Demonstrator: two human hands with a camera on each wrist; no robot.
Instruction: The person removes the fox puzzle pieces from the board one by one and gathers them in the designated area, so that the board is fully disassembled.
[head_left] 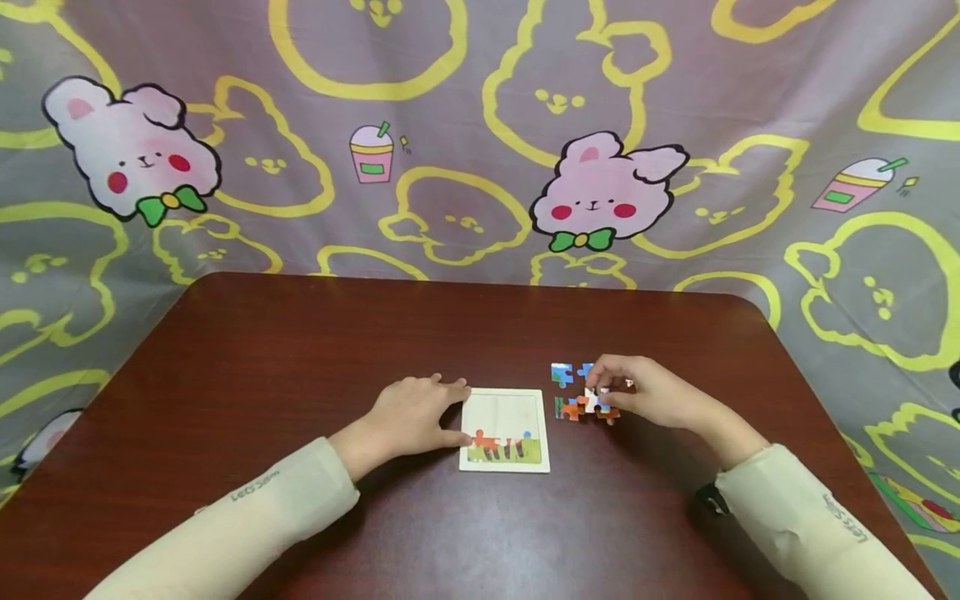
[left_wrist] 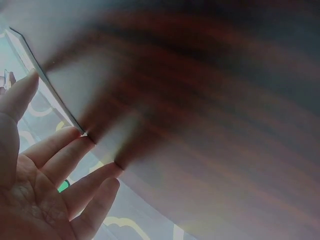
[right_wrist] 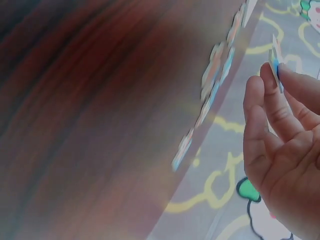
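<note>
Small, not surely legible lettering on both sleeve cuffs.

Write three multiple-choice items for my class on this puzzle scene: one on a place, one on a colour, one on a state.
1. Where do the loose puzzle pieces lie?
A left of the puzzle tray
B right of the puzzle tray
C inside the puzzle tray

2. What colour is the table?
A white
B green
C dark reddish brown

3. What is the right hand doing?
A pinching a puzzle piece
B lying flat
C gripping the tray

Answers: B, they sit beside the puzzle tray; C, wood-grain top; A, fingertips pinch the piece.
</note>
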